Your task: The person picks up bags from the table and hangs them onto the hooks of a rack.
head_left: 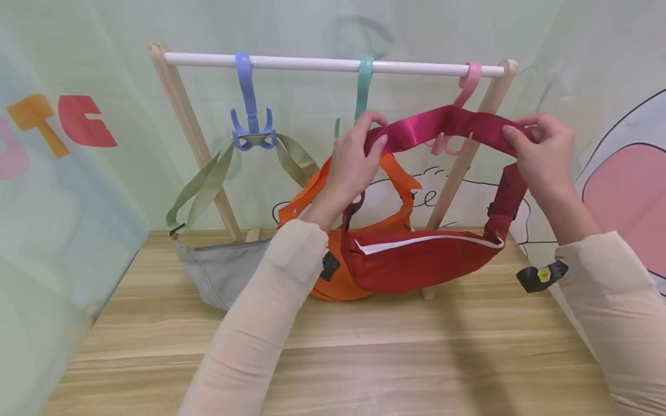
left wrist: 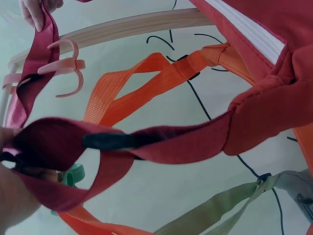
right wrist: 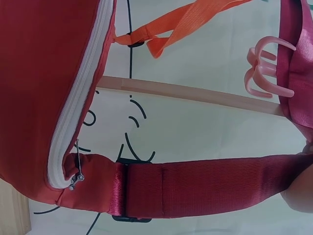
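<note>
A red waist bag [head_left: 426, 260] with a white zip hangs in the air from its crimson strap [head_left: 447, 124]. My left hand [head_left: 359, 150] pinches the strap's left part, and my right hand [head_left: 546, 153] grips its right part, so the strap arches between them. Just behind the arch is a pink hook [head_left: 470, 84] on the rail; in the right wrist view its prongs [right wrist: 261, 68] stand beside the strap. An orange bag [head_left: 340, 292] is partly hidden behind the red one. At the edge of the left wrist view, part of my left hand [left wrist: 17, 200] shows at the strap.
A white rail [head_left: 312, 62] on wooden posts [head_left: 189, 121] carries the hooks. From the blue hook [head_left: 247, 86] hangs a grey bag [head_left: 224, 271] by its green strap. A green hook [head_left: 364, 86] is mid-rail. Below lies a wooden tabletop [head_left: 364, 364].
</note>
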`<state>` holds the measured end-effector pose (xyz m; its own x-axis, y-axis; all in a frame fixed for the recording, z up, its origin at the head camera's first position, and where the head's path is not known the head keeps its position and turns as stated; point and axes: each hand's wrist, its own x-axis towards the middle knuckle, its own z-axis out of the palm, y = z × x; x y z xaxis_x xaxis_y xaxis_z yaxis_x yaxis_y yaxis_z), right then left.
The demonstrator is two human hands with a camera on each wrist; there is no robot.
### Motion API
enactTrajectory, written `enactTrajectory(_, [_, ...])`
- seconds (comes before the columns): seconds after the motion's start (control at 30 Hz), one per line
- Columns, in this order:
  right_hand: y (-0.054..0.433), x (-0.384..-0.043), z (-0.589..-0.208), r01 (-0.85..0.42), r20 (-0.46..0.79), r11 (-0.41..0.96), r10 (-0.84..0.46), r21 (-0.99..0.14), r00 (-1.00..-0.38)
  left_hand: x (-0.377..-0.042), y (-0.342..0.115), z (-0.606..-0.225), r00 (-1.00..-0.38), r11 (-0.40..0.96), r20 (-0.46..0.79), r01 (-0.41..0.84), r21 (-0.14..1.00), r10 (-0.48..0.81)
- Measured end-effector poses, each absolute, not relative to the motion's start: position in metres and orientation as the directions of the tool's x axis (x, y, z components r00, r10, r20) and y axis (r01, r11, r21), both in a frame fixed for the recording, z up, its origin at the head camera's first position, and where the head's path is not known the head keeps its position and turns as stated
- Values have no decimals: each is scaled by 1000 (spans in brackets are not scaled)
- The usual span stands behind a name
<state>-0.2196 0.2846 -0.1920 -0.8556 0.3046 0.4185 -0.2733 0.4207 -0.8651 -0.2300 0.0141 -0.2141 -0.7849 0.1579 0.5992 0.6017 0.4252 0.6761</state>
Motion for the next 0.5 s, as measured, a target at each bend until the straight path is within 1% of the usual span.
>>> enactTrajectory(0.23, [287, -216, -191, -268, 394, 393, 285, -880, -874, -231, 12, -217, -763, 372, 607, 642, 671, 221])
enactTrajectory(0.4, [289, -213, -191, -279, 390, 384, 251, -880, -886, -232, 12, -218, -773, 358, 593, 632, 687, 227])
enactTrajectory(0.5, [290, -212, -191, -289, 403, 401, 237, -869, -884, -232, 12, -218, -776, 352, 588, 629, 694, 227])
